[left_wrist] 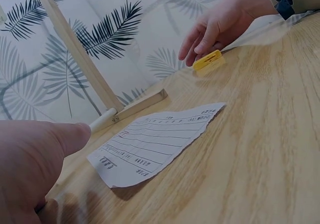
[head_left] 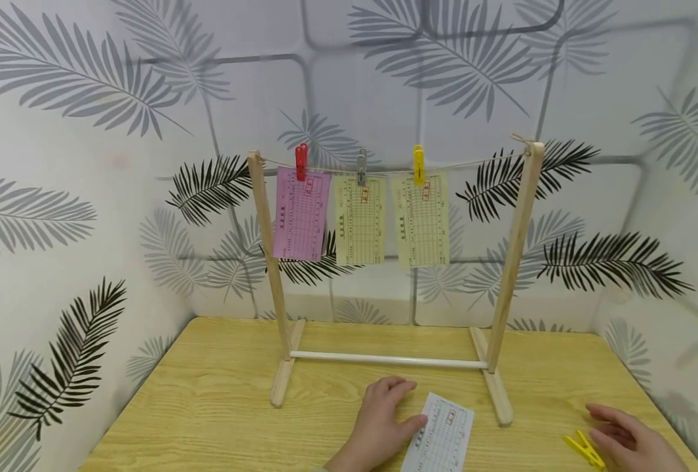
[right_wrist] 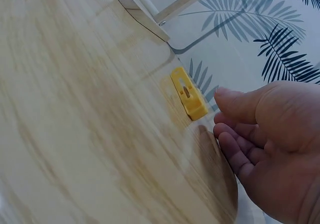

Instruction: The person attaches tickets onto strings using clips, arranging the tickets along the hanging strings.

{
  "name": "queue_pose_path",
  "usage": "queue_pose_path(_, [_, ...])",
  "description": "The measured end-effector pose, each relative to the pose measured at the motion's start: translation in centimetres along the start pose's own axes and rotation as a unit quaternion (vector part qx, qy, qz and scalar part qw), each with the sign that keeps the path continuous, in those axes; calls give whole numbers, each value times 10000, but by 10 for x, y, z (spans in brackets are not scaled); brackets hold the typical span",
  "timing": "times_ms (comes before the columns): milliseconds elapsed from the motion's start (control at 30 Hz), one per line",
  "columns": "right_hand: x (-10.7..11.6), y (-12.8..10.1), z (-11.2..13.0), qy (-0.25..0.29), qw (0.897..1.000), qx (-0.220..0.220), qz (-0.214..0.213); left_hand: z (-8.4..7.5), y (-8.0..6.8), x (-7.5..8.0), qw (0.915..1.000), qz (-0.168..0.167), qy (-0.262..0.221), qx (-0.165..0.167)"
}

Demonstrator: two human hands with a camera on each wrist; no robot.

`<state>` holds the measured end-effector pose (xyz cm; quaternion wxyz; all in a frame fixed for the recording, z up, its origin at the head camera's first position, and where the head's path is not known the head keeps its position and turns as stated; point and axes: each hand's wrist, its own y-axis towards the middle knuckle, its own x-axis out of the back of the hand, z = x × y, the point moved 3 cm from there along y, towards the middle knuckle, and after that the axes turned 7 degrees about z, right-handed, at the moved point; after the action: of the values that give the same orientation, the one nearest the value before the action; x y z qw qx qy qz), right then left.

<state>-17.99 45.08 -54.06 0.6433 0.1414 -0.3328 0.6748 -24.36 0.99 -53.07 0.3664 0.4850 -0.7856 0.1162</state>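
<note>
A white printed slip (head_left: 441, 434) with a red stamp lies on the table in front of the rack. Beside it is my left hand (head_left: 381, 423), thumb extended; the thumb tip overlaps the slip's left edge in the head view, while the left wrist view shows the thumb (left_wrist: 75, 136) apart from it. At the right, a yellow clothespin (head_left: 584, 450) rests on the tabletop. My right hand (head_left: 634, 440) is just beside this clothespin, fingers loosely bent with nothing in them. In the right wrist view a small gap separates the thumb from the clothespin (right_wrist: 189, 95).
A wooden rack (head_left: 516, 262) with a white crossbar (head_left: 384, 359) stands behind the hands. From its string hang a pink slip (head_left: 301, 219) under a red clothespin (head_left: 301, 162), and two yellow slips, one under a grey clothespin (head_left: 362, 167), the other under a yellow one.
</note>
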Motion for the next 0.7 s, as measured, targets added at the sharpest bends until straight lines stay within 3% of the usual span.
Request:
queue_pose_path(233, [3, -2, -3, -184, 9994, 234, 177, -2, 0, -1, 9998, -14, 169, -73])
queue_pose_path(567, [1, -5, -1, -393, 9989, 166, 218, -3, -1, -1, 9991, 190, 372, 72])
queue_pose_path(700, [1, -6, -1, -593, 9974, 344, 241, -4, -1, -2, 9987, 273, 419, 128])
